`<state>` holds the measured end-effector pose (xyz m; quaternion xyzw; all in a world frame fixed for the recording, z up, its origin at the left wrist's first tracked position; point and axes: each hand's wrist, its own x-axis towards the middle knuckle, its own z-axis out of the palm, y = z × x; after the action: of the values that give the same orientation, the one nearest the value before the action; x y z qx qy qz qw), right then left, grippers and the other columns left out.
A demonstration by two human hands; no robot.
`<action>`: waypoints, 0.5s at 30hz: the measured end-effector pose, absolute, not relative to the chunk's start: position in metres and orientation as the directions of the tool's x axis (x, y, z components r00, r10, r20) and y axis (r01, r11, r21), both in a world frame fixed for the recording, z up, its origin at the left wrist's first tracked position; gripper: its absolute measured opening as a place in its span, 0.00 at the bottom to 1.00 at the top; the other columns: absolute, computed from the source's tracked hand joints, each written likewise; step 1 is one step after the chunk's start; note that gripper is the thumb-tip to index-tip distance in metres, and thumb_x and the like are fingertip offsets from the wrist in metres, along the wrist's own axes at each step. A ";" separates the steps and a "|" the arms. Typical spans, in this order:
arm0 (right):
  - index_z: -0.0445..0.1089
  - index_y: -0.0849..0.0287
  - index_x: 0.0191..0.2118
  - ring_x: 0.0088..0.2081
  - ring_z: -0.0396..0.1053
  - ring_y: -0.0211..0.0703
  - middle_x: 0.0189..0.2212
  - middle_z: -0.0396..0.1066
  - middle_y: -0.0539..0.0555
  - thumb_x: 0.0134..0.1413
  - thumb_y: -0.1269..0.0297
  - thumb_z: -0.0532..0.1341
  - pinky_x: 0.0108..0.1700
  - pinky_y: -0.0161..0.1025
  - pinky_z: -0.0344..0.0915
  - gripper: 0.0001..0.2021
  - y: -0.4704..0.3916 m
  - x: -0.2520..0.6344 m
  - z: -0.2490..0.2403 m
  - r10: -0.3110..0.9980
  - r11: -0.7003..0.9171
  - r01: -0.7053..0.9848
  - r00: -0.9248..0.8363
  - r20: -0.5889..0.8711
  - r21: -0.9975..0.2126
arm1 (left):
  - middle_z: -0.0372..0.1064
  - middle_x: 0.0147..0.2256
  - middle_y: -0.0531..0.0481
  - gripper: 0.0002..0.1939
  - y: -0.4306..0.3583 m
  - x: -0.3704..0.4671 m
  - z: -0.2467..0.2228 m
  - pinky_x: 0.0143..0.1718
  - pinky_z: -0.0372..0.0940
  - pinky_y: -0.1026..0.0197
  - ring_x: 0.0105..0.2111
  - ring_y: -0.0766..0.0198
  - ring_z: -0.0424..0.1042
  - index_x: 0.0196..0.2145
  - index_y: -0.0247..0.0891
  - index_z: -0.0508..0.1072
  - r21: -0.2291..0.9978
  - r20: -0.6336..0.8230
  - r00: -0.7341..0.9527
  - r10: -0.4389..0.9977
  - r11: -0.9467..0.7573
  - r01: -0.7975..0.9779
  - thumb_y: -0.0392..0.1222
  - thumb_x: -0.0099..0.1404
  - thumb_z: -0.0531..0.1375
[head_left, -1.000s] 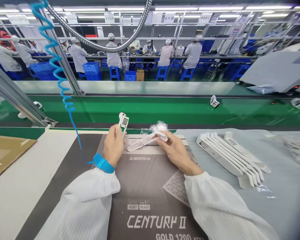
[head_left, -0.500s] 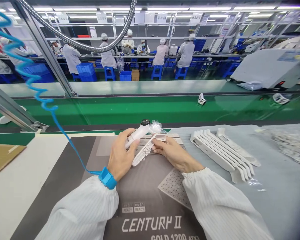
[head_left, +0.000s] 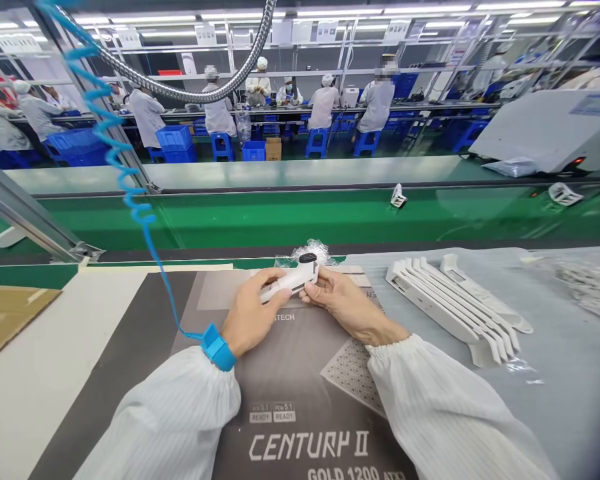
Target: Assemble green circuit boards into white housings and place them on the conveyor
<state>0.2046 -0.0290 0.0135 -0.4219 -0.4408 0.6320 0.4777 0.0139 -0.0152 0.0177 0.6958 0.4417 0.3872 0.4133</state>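
Above the dark printed board, my left hand [head_left: 250, 313] is closed around a white handheld device [head_left: 291, 277] with a black rounded end [head_left: 308, 258]. My right hand [head_left: 337, 300] pinches a narrow white plastic cover [head_left: 303, 287] at its right end. The cover lies along the near side of the device, touching it or almost so; a thin dark gap shows between them. Fingers hide part of both pieces. Crumpled clear plastic [head_left: 321, 250] lies just behind the hands. A blue wrist strap [head_left: 219, 348] circles my left wrist.
Several similar white plastic covers [head_left: 450, 310] lie stacked on the grey sheet [head_left: 420, 393] at right, near bagged parts [head_left: 587, 280]. Cardboard [head_left: 15, 317] lies at left. A blue coiled cord [head_left: 117, 160] hangs down to the strap. Beyond runs a green conveyor belt [head_left: 260, 220] carrying small white parts.
My hands have brought the cover against the device, which was apart from it before. The cover's ribbed inner side no longer shows. The view has shifted slightly.
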 end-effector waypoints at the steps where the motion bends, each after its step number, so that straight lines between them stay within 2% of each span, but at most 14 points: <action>1: 0.72 0.60 0.40 0.33 0.68 0.35 0.31 0.70 0.49 0.48 0.58 0.71 0.44 0.37 0.66 0.16 -0.029 0.204 0.013 0.976 -0.136 -0.226 -0.198 -0.091 -0.965 | 0.73 0.48 0.49 0.13 -0.016 0.015 0.017 0.53 0.62 0.57 0.48 0.60 0.70 0.48 0.40 0.72 0.919 0.162 0.337 0.927 -0.266 0.290 0.42 0.65 0.59; 6: 0.74 0.59 0.40 0.31 0.67 0.37 0.29 0.71 0.49 0.49 0.55 0.70 0.40 0.38 0.64 0.16 -0.026 0.205 0.011 0.989 -0.031 -0.168 -0.144 -0.007 -0.985 | 0.73 0.48 0.48 0.15 -0.014 0.013 0.018 0.53 0.63 0.55 0.49 0.58 0.71 0.48 0.39 0.72 0.936 0.122 0.296 0.947 -0.209 0.285 0.42 0.63 0.62; 10: 0.75 0.57 0.43 0.41 0.70 0.41 0.37 0.75 0.51 0.49 0.55 0.70 0.49 0.40 0.63 0.17 -0.024 0.202 0.011 0.994 0.059 -0.194 -0.082 0.076 -0.979 | 0.73 0.50 0.48 0.16 -0.017 0.015 0.019 0.51 0.65 0.56 0.49 0.58 0.72 0.50 0.41 0.72 0.939 0.133 0.345 0.929 -0.230 0.257 0.44 0.65 0.61; 13: 0.75 0.56 0.41 0.47 0.70 0.44 0.41 0.76 0.53 0.52 0.46 0.66 0.52 0.42 0.64 0.19 -0.025 0.189 0.016 1.000 -0.026 -0.446 -0.004 -0.027 -0.895 | 0.70 0.55 0.48 0.18 -0.026 0.023 0.019 0.55 0.63 0.55 0.53 0.58 0.70 0.57 0.43 0.68 0.860 0.249 0.373 0.894 -0.381 0.340 0.45 0.72 0.52; 15: 0.74 0.57 0.36 0.42 0.72 0.45 0.34 0.76 0.53 0.58 0.41 0.57 0.47 0.43 0.68 0.23 -0.027 0.179 0.021 0.981 -0.145 -0.671 0.000 -0.196 -0.727 | 0.70 0.54 0.43 0.22 -0.034 0.031 0.019 0.53 0.64 0.51 0.52 0.53 0.71 0.61 0.42 0.63 0.739 0.242 0.433 0.868 -0.455 0.497 0.47 0.73 0.49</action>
<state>0.1794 -0.0273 0.0209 -0.3491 -0.2218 0.6714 0.6150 0.0308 -0.0345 0.0190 0.7932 0.4303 0.3133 0.2960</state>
